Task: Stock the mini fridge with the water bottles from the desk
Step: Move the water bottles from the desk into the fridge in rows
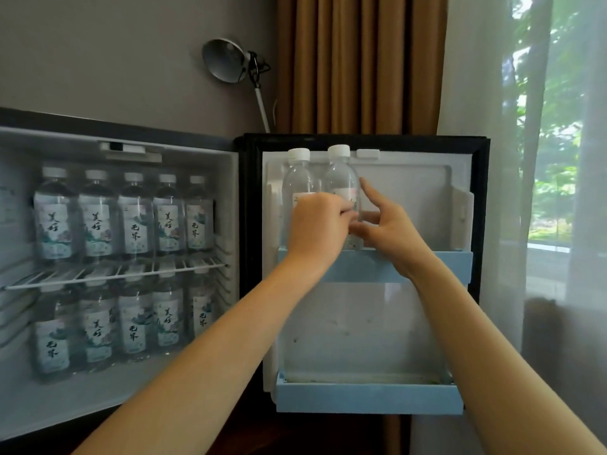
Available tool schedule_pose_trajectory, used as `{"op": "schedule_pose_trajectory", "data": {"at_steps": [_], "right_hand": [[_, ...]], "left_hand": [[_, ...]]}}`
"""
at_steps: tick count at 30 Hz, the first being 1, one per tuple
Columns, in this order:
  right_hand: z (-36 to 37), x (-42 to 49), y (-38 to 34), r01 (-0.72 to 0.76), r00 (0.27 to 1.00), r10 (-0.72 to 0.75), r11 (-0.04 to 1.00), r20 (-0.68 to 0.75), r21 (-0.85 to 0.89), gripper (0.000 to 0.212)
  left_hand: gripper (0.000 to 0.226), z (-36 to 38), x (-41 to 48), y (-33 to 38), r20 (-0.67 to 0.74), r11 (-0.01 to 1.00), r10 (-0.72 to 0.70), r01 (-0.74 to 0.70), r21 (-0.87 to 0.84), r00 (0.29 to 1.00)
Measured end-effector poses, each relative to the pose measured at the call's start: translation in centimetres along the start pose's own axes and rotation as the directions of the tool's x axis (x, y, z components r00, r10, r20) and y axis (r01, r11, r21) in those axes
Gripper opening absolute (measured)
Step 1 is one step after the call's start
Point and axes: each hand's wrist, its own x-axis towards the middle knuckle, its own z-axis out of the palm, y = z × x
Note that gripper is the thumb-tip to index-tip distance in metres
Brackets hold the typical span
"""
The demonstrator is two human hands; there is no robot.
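The mini fridge stands open, with several labelled water bottles on its wire shelf and several more on its floor. On the open door, two white-capped bottles stand upright in the upper blue door rack. My left hand curls around the left door bottle, reaching across to the right one. My right hand holds the right door bottle at its lower half, forefinger pointing up beside it.
The lower blue door rack holds no bottles. A metal desk lamp rises behind the fridge. Brown curtains and a sheer white curtain over a window hang to the right.
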Motion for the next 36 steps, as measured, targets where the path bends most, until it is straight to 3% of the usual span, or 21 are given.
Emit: {"op": "schedule_pose_trajectory", "data": {"at_steps": [8,14,19,21,23,25,27,29,31,36], "right_hand": [[-0.5,0.2,0.1,-0.048,0.999,0.049,0.997,0.014,-0.056,0.080],[-0.3,0.1,-0.3,-0.082,0.995,0.086,0.994,0.047,-0.071,0.095],[0.1,-0.1,-0.4,-0.058,0.997,0.062,0.992,0.035,-0.112,0.101],[0.3,-0.3,-0.3,-0.040,0.999,0.036,0.993,-0.040,-0.113,0.097],[1.1,-0.7,0.1,0.017,0.975,-0.057,0.983,-0.213,-0.185,0.082],[2.6,-1.7,0.3,0.119,0.881,-0.244,0.944,-0.406,-0.309,0.059],[4.7,-2.5,0.3,0.232,0.751,-0.431,0.881,-0.500,-0.411,0.039],[7.5,-2.7,0.6,0.321,0.686,-0.554,0.813,-0.472,-0.486,0.030],[10.8,-2.6,0.9,0.398,0.677,-0.633,0.744,-0.375,-0.537,0.024],[20.4,-3.6,1.1,0.510,0.776,-0.619,0.731,-0.124,-0.453,0.022]], "left_hand": [[0.016,-0.3,0.0,-0.5,-0.107,0.999,0.000,-0.006,-0.054,0.994],[0.013,-1.3,-0.3,-3.3,-0.312,0.998,-0.036,0.020,-0.055,0.949],[0.012,-1.9,-1.1,-4.5,-0.293,0.997,-0.079,0.071,-0.038,0.953],[0.013,-2.1,-1.6,-5.0,-0.272,0.997,-0.082,0.078,-0.024,0.959],[0.014,-2.6,-2.4,-5.5,-0.264,0.997,-0.075,0.074,-0.014,0.962],[0.016,-3.2,-3.2,-6.3,-0.268,0.996,-0.085,0.087,-0.006,0.960],[0.016,-4.1,-4.1,-7.6,-0.273,0.994,-0.106,0.111,0.005,0.956],[0.017,-5.2,-5.3,-9.2,-0.265,0.989,-0.131,0.144,0.031,0.955],[0.017,-6.7,-6.7,-11.0,-0.261,0.979,-0.166,0.191,0.074,0.951],[0.016,-11.9,-11.2,-16.2,-0.284,0.923,-0.271,0.332,0.194,0.920]]}}
